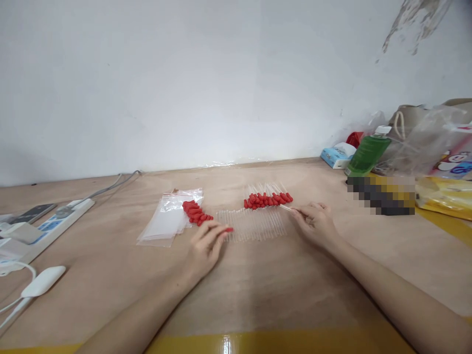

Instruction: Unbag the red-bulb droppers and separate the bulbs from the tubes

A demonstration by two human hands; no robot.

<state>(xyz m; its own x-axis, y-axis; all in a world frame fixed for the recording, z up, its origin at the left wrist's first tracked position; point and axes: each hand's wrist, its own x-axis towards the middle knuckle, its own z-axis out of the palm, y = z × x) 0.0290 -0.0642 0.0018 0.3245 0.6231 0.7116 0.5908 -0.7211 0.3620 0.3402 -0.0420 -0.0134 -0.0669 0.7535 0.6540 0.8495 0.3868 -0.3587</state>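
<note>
Between the fingertips of my left hand (pixel 207 248) is a small red rubber bulb (pixel 229 229). My right hand (pixel 316 223) pinches a thin clear glass tube (pixel 285 207) near one end, its other end pointing left. Between the hands lies a row of clear glass tubes (pixel 258 223), side by side on the table. Behind that row, several droppers (pixel 267 196) lie with red bulbs toward me and clear tubes toward the wall. A heap of loose red bulbs (pixel 195 212) sits just beyond my left hand, partly on clear plastic bags (pixel 162 223).
At left are a white power strip (pixel 51 230), a phone (pixel 33 214) and a white cable plug (pixel 44 281). On the right stand a tissue pack (pixel 336 156), a green bottle (pixel 368 151) and plastic bags (pixel 416 142). The wall (pixel 206 88) bounds the wooden table (pixel 280 295).
</note>
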